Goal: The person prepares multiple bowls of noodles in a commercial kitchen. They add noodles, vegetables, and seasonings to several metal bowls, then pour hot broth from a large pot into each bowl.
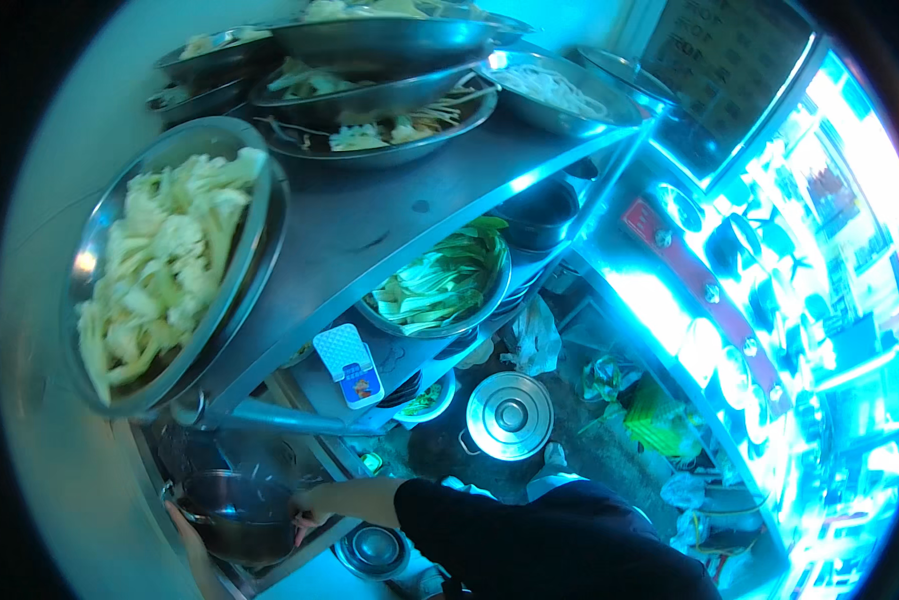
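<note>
Both my hands are at a deep dark metal pot [243, 532] in the lower left, inside a metal sink [329, 454]. My left hand [184, 523] lies along the pot's left side, just below a small handle. On the opposite side, the fingers of my right hand [307, 517] grip the pot's edge; that hand is partly blurred. The pot's inside is dark, and what it contains cannot be made out.
Above the sink, a metal shelf [419, 202] carries a bowl of cauliflower [171, 262] and stacked vegetable bowls [374, 90]. Leafy greens [449, 285] fill a bowl on the lower shelf. A lidded pot [509, 416] stands on the floor near my feet. A stove counter [644, 300] runs along the right.
</note>
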`<act>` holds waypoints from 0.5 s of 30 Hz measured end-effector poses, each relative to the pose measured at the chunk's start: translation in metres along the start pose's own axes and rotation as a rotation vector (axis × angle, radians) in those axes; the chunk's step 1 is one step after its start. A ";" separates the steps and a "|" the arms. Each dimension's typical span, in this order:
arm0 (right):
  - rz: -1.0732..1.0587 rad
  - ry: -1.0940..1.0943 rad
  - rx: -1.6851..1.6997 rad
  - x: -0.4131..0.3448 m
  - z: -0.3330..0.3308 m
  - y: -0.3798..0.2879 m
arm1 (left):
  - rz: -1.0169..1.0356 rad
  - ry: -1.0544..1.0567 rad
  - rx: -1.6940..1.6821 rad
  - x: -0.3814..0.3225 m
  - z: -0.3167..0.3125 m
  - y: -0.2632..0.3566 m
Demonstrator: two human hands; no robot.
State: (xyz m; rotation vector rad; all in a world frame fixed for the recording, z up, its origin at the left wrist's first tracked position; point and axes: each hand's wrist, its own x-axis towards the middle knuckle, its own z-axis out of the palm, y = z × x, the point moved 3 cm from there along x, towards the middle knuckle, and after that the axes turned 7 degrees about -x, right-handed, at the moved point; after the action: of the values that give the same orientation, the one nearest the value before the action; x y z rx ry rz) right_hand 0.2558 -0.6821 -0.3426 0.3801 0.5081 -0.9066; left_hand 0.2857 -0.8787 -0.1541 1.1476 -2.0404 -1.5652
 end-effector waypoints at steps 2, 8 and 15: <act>-0.118 0.028 -0.008 -0.005 0.010 0.001 | 0.001 0.035 0.490 0.016 0.019 0.029; -0.324 0.037 -0.023 -0.013 0.035 0.043 | -0.197 -0.230 1.037 0.005 0.086 0.102; -0.517 0.061 -0.015 -0.053 0.056 0.094 | -0.128 -0.016 0.895 -0.075 0.071 0.105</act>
State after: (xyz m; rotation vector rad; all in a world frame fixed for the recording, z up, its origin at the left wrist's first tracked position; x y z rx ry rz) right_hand 0.3199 -0.6236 -0.2571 0.2652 0.6852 -1.3919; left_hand 0.2433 -0.7680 -0.0662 1.5496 -2.8141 -0.6486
